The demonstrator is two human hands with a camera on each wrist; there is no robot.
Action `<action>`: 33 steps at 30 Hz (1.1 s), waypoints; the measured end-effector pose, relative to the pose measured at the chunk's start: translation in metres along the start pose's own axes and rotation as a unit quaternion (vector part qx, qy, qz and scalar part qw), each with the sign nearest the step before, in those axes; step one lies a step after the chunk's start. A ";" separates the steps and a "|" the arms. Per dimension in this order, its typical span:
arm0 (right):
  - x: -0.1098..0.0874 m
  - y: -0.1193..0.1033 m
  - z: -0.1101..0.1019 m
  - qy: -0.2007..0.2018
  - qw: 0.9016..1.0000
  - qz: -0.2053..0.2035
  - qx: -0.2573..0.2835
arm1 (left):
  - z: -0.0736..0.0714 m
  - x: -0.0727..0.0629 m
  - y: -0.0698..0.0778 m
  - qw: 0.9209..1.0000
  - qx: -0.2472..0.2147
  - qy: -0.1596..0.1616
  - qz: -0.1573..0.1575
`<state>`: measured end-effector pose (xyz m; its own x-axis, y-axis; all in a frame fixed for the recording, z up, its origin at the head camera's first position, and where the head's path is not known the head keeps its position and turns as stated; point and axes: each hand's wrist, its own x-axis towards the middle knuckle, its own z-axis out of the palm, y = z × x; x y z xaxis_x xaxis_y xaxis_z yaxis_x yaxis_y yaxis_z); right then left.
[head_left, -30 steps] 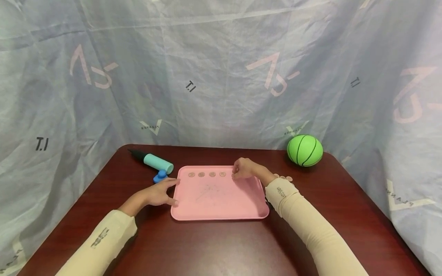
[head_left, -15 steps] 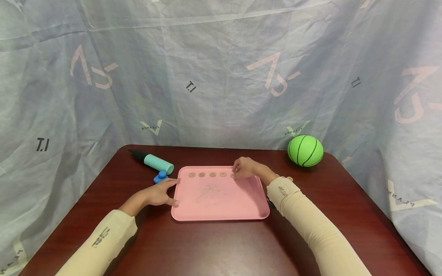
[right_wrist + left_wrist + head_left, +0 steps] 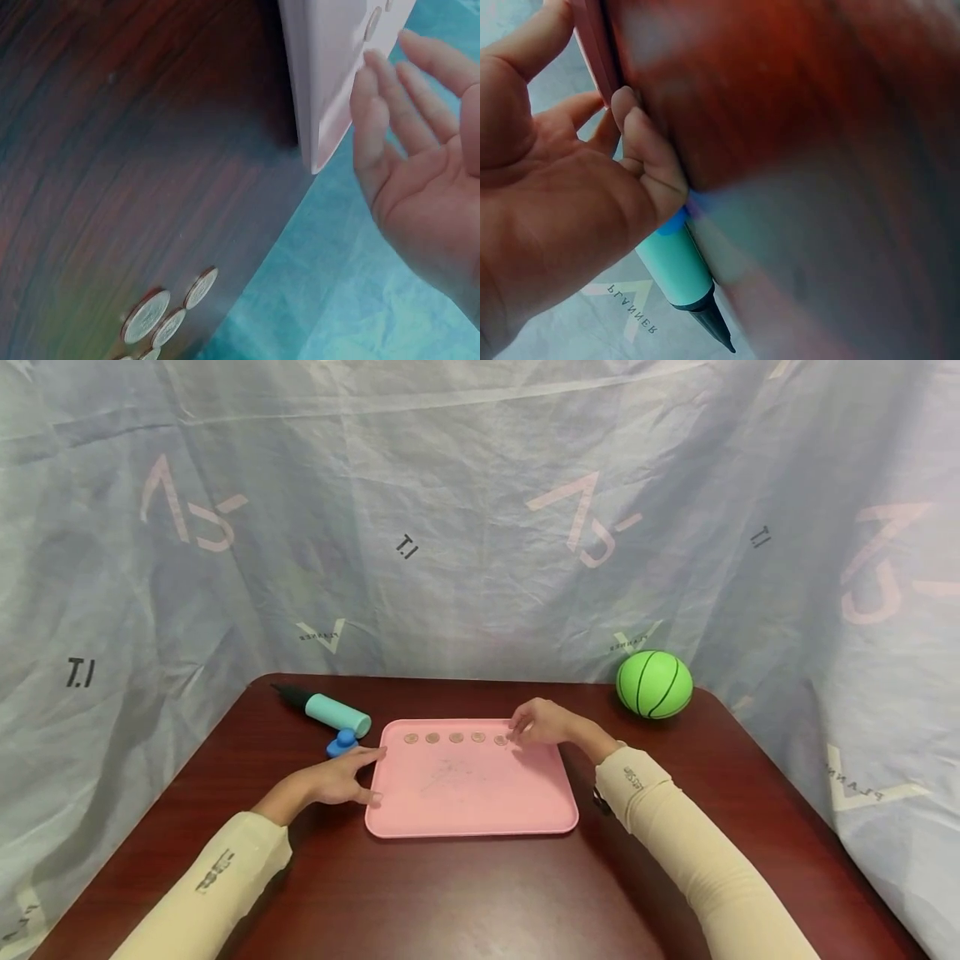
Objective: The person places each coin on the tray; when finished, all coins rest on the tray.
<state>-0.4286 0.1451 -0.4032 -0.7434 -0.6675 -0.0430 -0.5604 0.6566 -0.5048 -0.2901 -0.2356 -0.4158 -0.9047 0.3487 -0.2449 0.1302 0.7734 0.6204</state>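
Observation:
A pink tray (image 3: pixel 472 789) lies on the dark red table, with several coins (image 3: pixel 456 737) in a row along its far side. My left hand (image 3: pixel 333 779) rests at the tray's left edge, its forefinger and thumb spread and touching the rim. In the left wrist view the tray's edge (image 3: pixel 598 56) shows beside those fingers. My right hand (image 3: pixel 547 724) is over the tray's far right corner. Its fingertips are beside the rightmost coin (image 3: pixel 500 740), which lies flat on the tray. The right wrist view shows that hand's fingers loosely bent, with nothing visible between them.
More coins (image 3: pixel 146 316) lie on the table right of the tray, mostly hidden by my right arm in the head view. A green basketball (image 3: pixel 654 684) stands at the back right. A turquoise cylinder with a black tapered tip (image 3: pixel 337 714) and a blue knobbed piece (image 3: pixel 343 743) lie left.
The rightmost coin, earlier hidden under my right fingers, now lies in the row. My right hand has let go of it and shifted slightly right. My left hand stays at the tray's edge.

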 end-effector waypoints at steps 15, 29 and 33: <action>-0.006 -0.002 0.002 -0.025 0.998 -0.009 0.055 | 0.002 0.002 0.007 1.000 -0.010 -0.006 -0.014; -0.050 0.028 -0.021 0.055 0.998 -0.001 -0.023 | 0.001 0.000 0.001 1.000 -0.003 -0.012 -0.003; -0.063 0.043 -0.026 0.073 0.996 0.011 -0.040 | -0.001 -0.002 0.000 1.000 -0.004 -0.014 0.003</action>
<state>-0.4153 0.2248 -0.4001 -0.7983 -0.5974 0.0758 -0.5656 0.7006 -0.4351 -0.2883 -0.2364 -0.4147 -0.8918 0.3689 -0.2618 0.1333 0.7673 0.6273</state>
